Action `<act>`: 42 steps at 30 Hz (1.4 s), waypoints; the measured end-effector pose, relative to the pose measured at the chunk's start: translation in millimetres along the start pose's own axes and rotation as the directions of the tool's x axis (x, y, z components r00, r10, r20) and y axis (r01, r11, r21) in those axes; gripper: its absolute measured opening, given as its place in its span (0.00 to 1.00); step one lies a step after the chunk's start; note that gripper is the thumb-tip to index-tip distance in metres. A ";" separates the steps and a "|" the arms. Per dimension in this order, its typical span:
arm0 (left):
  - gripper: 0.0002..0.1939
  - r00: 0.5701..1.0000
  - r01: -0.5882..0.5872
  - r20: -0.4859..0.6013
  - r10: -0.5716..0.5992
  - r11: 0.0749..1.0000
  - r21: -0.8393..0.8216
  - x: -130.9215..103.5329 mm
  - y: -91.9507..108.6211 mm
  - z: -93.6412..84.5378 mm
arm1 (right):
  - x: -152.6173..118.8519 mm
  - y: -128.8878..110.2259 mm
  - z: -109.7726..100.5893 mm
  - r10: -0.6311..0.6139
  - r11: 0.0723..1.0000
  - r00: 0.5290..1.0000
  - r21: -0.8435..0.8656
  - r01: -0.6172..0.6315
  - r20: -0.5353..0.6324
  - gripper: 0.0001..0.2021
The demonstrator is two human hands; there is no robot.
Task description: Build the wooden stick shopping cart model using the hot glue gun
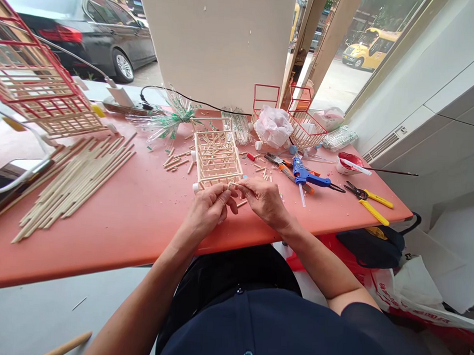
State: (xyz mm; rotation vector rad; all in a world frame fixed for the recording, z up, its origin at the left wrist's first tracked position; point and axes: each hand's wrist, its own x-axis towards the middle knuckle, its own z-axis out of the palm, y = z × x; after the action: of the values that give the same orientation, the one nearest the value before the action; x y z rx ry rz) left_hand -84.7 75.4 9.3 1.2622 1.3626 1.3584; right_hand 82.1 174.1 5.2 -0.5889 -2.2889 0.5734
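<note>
A small frame of pale wooden sticks (pixel 218 153) with white wheels stands on the orange table. At its near end, my left hand (pixel 211 203) pinches a short piece of stick (pixel 231 185) between thumb and forefinger. My right hand (pixel 264 200) is closed too, its fingertips on the right end of that same short piece. The two hands almost touch. Short cut sticks (pixel 177 161) lie left of the frame. A blue glue gun (pixel 307 175) rests to the right, beside pliers with orange grips (pixel 287 171).
Long sticks (pixel 81 177) lie spread on the left, below a large red-and-wood frame (pixel 41 88). Yellow-handled wire strippers (pixel 370 200) and a cup of red paint (pixel 348 163) sit at the right. Plastic-wrapped bundles (pixel 175 116) and red-edged frames (pixel 306 128) stand behind.
</note>
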 end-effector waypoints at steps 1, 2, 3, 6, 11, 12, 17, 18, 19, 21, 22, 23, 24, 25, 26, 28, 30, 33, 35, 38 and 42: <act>0.20 1.000 0.002 0.000 -0.002 1.000 -0.001 0.1 0.2 0.1 | -0.2 -0.1 -0.2 -0.007 1.000 1.000 0.000 0.007 0.000 0.13; 0.20 1.000 0.004 0.000 -0.004 1.000 -0.001 0.1 0.4 0.1 | -0.4 -0.1 -0.4 -0.013 1.000 1.000 -0.002 0.013 0.000 0.13; 0.20 1.000 0.007 0.001 -0.007 1.000 0.000 0.2 0.6 0.1 | -0.5 -0.1 -0.6 -0.016 1.000 1.000 -0.005 0.016 0.000 0.13; 0.20 1.000 0.004 -0.003 -0.004 1.000 0.008 0.4 0.8 0.0 | -1.0 -0.3 -1.3 -0.012 1.000 1.000 -0.007 0.012 0.009 0.14; 0.19 1.000 -0.011 -0.009 0.011 1.000 0.029 1.1 0.6 -0.4 | -1.8 -0.5 -2.6 -0.013 1.000 1.000 -0.010 0.014 0.019 0.15; 0.19 1.000 -0.010 -0.007 0.011 1.000 0.029 1.2 0.7 -0.3 | -1.9 -0.6 -2.7 -0.017 1.000 1.000 -0.011 0.017 0.017 0.15; 0.20 1.000 -0.006 -0.005 0.006 1.000 0.018 1.5 1.0 0.4 | -0.7 -1.6 -3.1 -0.033 0.999 0.999 0.015 0.033 0.013 0.15; 0.20 1.000 -0.005 -0.002 0.005 1.000 0.015 1.4 1.0 0.4 | -0.4 -1.9 -3.2 -0.027 0.999 0.999 0.018 0.027 0.017 0.15; 0.20 1.000 -0.003 0.002 0.003 1.000 0.013 1.3 0.9 0.4 | -0.2 -2.1 -3.3 -0.021 1.000 1.000 0.020 0.020 0.021 0.15; 0.20 1.000 0.000 0.008 0.000 1.000 0.006 1.0 0.6 0.1 | 0.1 -2.4 -3.5 -0.018 0.999 1.000 0.028 0.017 0.025 0.15; 0.20 1.000 0.001 0.010 -0.001 1.000 0.003 0.9 0.4 0.0 | 0.1 -2.4 -3.5 -0.019 0.999 1.000 0.032 0.019 0.023 0.15; 0.20 1.000 0.000 0.009 0.000 1.000 0.001 0.8 0.3 -0.1 | 0.0 -2.4 -3.5 -0.022 0.999 1.000 0.035 0.021 0.021 0.15; 0.20 1.000 -0.001 0.007 0.001 1.000 -0.001 0.8 0.1 -0.2 | -0.1 -2.4 -3.5 -0.023 0.999 1.000 0.036 0.022 0.021 0.15; 0.20 1.000 -0.001 0.007 0.001 1.000 -0.004 0.8 0.0 -0.3 | -0.3 -2.4 -3.6 -0.022 0.999 1.000 0.036 0.021 0.022 0.16; 0.20 1.000 -0.002 0.007 0.002 1.000 -0.008 0.7 -0.1 -0.4 | -0.4 -2.5 -3.6 -0.021 0.999 1.000 0.033 0.020 0.023 0.16; 0.20 1.000 -0.002 0.008 0.002 1.000 -0.016 0.6 -0.3 -0.5 | -0.5 -2.7 -3.7 -0.017 0.999 1.000 0.028 0.017 0.023 0.16; 0.20 1.000 0.001 0.012 -0.001 1.000 -0.020 0.4 -0.4 -0.7 | -0.4 -3.0 -3.7 -0.023 0.999 1.000 0.027 0.023 0.020 0.16; 0.21 1.000 0.010 0.013 -0.010 1.000 -0.009 0.5 -0.6 -0.9 | -0.4 -3.1 -3.5 -0.037 0.998 0.999 0.041 0.037 0.010 0.16; 0.21 1.000 0.012 0.013 -0.011 1.000 -0.010 0.8 -0.5 -0.9 | -0.7 -3.1 -3.2 -0.037 0.998 0.999 0.052 0.037 0.006 0.15; 0.21 1.000 0.005 0.016 -0.005 1.000 -0.028 1.1 0.2 -0.6 | -1.3 -2.9 -2.9 -0.026 0.998 1.000 0.054 0.026 0.008 0.15; 0.21 1.000 0.000 0.017 0.001 0.999 -0.038 0.6 1.1 -0.4 | -1.9 -3.2 -3.2 -0.014 0.999 1.000 0.040 0.013 0.017 0.15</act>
State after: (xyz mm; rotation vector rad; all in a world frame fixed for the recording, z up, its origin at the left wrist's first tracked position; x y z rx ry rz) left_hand -85.1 75.9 10.4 1.2463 1.3196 1.3649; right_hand 84.8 171.2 8.1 -0.5509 -2.2905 0.6186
